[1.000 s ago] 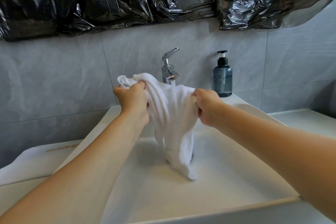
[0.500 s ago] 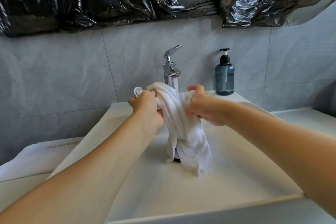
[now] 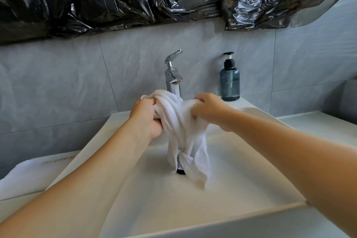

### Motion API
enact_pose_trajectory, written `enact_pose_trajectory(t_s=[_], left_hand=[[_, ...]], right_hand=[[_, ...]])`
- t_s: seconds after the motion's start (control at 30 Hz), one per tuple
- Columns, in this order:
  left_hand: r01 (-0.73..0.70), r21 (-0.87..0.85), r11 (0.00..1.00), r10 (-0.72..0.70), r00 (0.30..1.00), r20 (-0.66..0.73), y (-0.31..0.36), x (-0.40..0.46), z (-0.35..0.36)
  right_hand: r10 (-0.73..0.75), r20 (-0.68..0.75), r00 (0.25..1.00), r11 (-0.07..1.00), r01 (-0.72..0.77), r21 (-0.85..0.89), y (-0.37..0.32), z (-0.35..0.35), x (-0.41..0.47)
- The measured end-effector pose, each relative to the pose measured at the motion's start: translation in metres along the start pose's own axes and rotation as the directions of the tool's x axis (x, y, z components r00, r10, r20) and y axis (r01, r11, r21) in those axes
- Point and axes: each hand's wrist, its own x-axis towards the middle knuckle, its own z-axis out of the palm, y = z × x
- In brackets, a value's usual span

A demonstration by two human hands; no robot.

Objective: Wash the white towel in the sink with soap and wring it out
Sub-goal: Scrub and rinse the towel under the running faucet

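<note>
The white sink [image 3: 241, 195] holds the lower end of the white towel [image 3: 183, 131], whose tip trails onto the basin floor beside the dark drain [image 3: 181, 172]. At the back rim stands a blue-tinted soap bottle [image 3: 229, 81] with a black pump, partly full of liquid. The towel is bunched and twisted into wet-looking folds, hanging directly under the chrome faucet [image 3: 172, 75], where a thin stream of water meets its top. The left hand [image 3: 147, 118] grips the upper left bunch with curled fingers; the right hand [image 3: 207, 109] clutches the other side, fingers closed into the cloth.
</note>
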Motion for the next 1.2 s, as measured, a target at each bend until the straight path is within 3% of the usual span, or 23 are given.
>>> enact_pose_trajectory(t_s=[0.1, 0.17, 0.27, 0.43, 0.63, 0.73, 0.9, 1.0, 1.1, 1.2], left_hand=[[0.028, 0.322, 0.946, -0.053, 0.996, 0.070, 0.005, -0.005, 0.002], [-0.029, 0.480, 0.877, -0.019, 0.995, 0.096, 0.002, -0.004, 0.002], [-0.057, 0.595, 0.802, -0.064, 0.982, 0.180, -0.007, -0.005, 0.005], [-0.067, 0.641, 0.765, -0.047, 0.986, 0.160, -0.021, -0.002, 0.003], [-0.188, 0.529, 0.827, 0.138, 0.981, 0.133, -0.024, 0.000, 0.004], [-0.245, 0.485, 0.840, 0.236, 0.968, 0.080, -0.020, 0.003, 0.003], [-0.334, 0.431, 0.838, 0.353, 0.935, 0.039, -0.014, 0.003, 0.002], [-0.332, 0.374, 0.866, 0.351, 0.936, 0.018, -0.010, 0.004, 0.002], [-0.262, 0.334, 0.905, 0.282, 0.959, -0.011, -0.007, 0.002, 0.000], [-0.222, 0.325, 0.919, 0.247, 0.968, -0.037, -0.006, 0.003, -0.002]], right_hand=[[0.162, -0.013, 0.987, 0.941, -0.150, 0.304, -0.002, 0.001, -0.001], [0.259, -0.008, 0.966, 0.883, -0.234, 0.407, -0.005, -0.001, -0.003], [0.381, -0.014, 0.925, 0.769, -0.308, 0.560, -0.010, -0.005, -0.003], [0.528, 0.044, 0.848, 0.550, -0.380, 0.744, -0.013, -0.009, -0.003], [0.510, 0.144, 0.848, 0.618, -0.478, 0.624, -0.013, -0.012, -0.003], [0.482, 0.084, 0.872, 0.754, -0.462, 0.467, -0.011, -0.006, -0.005], [0.430, -0.051, 0.902, 0.828, -0.370, 0.422, -0.008, 0.007, -0.001], [0.275, -0.075, 0.959, 0.923, -0.240, 0.302, -0.007, 0.006, 0.000], [0.204, 0.039, 0.978, 0.893, -0.202, 0.402, -0.009, 0.003, -0.004], [0.127, 0.107, 0.986, 0.949, -0.152, 0.277, -0.005, 0.007, -0.005]])
